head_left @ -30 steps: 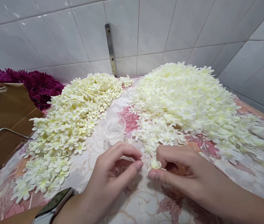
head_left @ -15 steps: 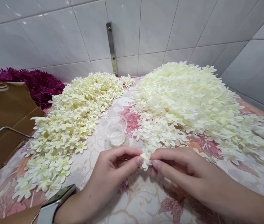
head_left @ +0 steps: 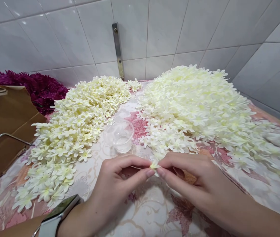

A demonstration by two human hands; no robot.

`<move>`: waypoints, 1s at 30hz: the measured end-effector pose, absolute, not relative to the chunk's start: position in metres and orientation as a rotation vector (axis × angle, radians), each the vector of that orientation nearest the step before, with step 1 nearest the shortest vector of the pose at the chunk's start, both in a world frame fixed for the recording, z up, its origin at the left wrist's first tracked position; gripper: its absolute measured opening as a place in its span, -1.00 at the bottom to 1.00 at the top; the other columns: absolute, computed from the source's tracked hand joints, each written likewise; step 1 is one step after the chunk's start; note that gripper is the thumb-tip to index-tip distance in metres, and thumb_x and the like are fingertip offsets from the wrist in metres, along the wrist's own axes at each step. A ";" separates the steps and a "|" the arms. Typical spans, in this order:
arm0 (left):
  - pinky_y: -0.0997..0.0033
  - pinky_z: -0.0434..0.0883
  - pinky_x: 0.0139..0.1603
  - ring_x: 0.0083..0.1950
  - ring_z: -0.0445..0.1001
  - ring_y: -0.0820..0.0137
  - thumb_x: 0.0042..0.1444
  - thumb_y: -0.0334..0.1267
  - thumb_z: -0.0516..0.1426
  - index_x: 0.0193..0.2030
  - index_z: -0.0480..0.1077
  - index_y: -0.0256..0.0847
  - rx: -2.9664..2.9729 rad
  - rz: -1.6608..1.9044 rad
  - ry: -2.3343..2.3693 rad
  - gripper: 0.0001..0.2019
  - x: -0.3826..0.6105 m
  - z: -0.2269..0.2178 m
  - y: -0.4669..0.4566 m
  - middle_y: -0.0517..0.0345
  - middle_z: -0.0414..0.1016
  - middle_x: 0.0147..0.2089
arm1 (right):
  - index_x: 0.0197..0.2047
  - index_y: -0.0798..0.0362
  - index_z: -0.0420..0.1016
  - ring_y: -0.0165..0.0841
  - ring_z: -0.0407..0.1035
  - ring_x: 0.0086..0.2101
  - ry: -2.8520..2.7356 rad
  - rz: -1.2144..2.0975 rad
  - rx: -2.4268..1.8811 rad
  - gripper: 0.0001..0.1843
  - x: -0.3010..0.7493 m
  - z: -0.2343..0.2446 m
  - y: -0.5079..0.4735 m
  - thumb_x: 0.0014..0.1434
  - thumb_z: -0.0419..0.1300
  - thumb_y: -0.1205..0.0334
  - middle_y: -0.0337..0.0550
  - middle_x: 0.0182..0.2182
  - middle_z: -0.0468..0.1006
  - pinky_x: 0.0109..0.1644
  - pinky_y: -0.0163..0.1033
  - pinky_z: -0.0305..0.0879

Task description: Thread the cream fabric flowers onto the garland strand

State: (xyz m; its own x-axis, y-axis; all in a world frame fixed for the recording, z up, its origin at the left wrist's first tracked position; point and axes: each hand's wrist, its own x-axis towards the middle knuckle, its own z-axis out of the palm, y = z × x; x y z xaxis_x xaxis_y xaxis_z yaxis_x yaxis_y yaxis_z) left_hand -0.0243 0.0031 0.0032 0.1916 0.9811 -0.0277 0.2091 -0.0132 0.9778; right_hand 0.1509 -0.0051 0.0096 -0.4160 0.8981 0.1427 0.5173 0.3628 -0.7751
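My left hand (head_left: 116, 184) and my right hand (head_left: 191, 182) meet fingertip to fingertip low in the middle, both pinched on one small cream fabric flower (head_left: 154, 164). Only a bit of the flower shows between the fingers. A smartwatch (head_left: 56, 214) sits on my left wrist. Just beyond the hands stands a small clear plastic cup (head_left: 119, 135). A long pile of cream flowers (head_left: 75, 128) lies to the left, and a larger heap of cream flowers (head_left: 204, 105) lies to the right.
A floral pink and cream cloth (head_left: 142, 210) covers the table. A brown cardboard box (head_left: 4, 121) with a metal bar sits at the left edge, dark purple flowers (head_left: 36, 87) behind it. White tiled walls (head_left: 179, 29) close the back and right.
My hands came together: a second ago the right hand alone held the flower with a gap between them; now both pinch it, and the flower is more hidden.
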 end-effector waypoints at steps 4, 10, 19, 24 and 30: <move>0.62 0.39 -0.36 -0.37 0.50 0.46 -0.03 -0.35 0.26 -0.43 0.59 -0.12 1.442 0.876 1.193 -0.93 -0.025 0.004 0.002 0.26 0.61 -0.41 | -0.54 0.03 0.42 -0.46 0.30 -0.57 -2.054 0.854 -1.248 -0.74 0.155 0.011 -0.005 0.16 0.07 0.33 -0.30 -0.62 0.43 -0.49 -0.35 0.14; 0.62 0.33 -0.41 -0.42 0.43 0.49 -0.02 -0.34 0.25 -0.46 0.58 -0.16 1.328 0.836 1.204 -0.93 -0.026 0.007 0.003 0.25 0.57 -0.46 | -0.54 0.03 0.41 -0.43 0.32 -0.54 -2.082 0.893 -1.194 -0.69 0.155 0.012 -0.005 0.22 0.07 0.21 -0.26 -0.61 0.43 -0.46 -0.35 0.19; 0.67 0.29 -0.45 -0.48 0.36 0.58 -0.04 -0.35 0.26 -0.51 0.54 -0.25 1.052 0.887 1.193 -0.93 -0.023 0.006 0.008 0.27 0.49 -0.54 | -0.56 0.01 0.41 -0.36 0.27 -0.54 -2.008 0.679 -1.334 -0.64 0.161 0.007 -0.004 0.18 0.08 0.02 -0.25 -0.67 0.33 -0.48 -0.30 0.19; 0.66 0.26 -0.49 -0.49 0.35 0.59 -0.11 -0.36 0.30 -0.51 0.46 -0.25 1.054 0.878 1.246 -0.91 -0.022 0.003 0.007 0.29 0.45 -0.53 | -0.60 0.02 0.33 -0.40 0.24 -0.58 -1.930 0.693 -1.375 -0.67 0.166 0.012 0.002 0.17 0.07 0.16 -0.28 -0.67 0.31 -0.53 -0.32 0.13; 0.56 0.33 -0.39 -0.35 0.41 0.49 -0.12 -0.27 0.33 -0.31 0.52 -0.12 1.325 0.864 1.177 -0.82 -0.027 0.001 0.003 0.24 0.44 -0.32 | -0.55 0.03 0.34 -0.46 0.26 -0.55 -2.032 0.730 -1.259 -0.72 0.160 0.008 -0.001 0.20 0.04 0.33 -0.30 -0.61 0.37 -0.48 -0.34 0.12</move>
